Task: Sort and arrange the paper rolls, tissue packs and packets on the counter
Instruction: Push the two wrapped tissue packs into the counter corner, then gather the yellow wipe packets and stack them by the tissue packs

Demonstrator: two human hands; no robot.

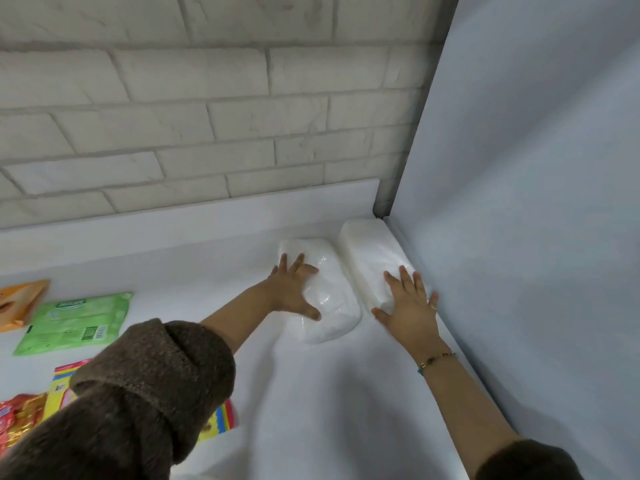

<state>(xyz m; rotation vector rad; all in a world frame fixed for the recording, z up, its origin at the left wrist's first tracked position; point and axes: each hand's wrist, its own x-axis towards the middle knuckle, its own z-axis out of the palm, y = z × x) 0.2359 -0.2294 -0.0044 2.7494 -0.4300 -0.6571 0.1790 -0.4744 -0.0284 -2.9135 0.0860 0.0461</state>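
Spreading across the white counter [311, 393], the sorting looks partly done: two white tissue packs lie side by side in the back right corner, the right pack [370, 251] against the side panel [536, 202], the left pack [329, 299] just beside it. Each hand rests flat with fingers splayed, the left hand [294, 292] on the left pack, the right hand [408, 306] on the right pack's near end. Well apart at left, the green packet [74, 320], orange packet [20, 303] and colourful packets [31, 410] look unsorted; nothing blocks the way.
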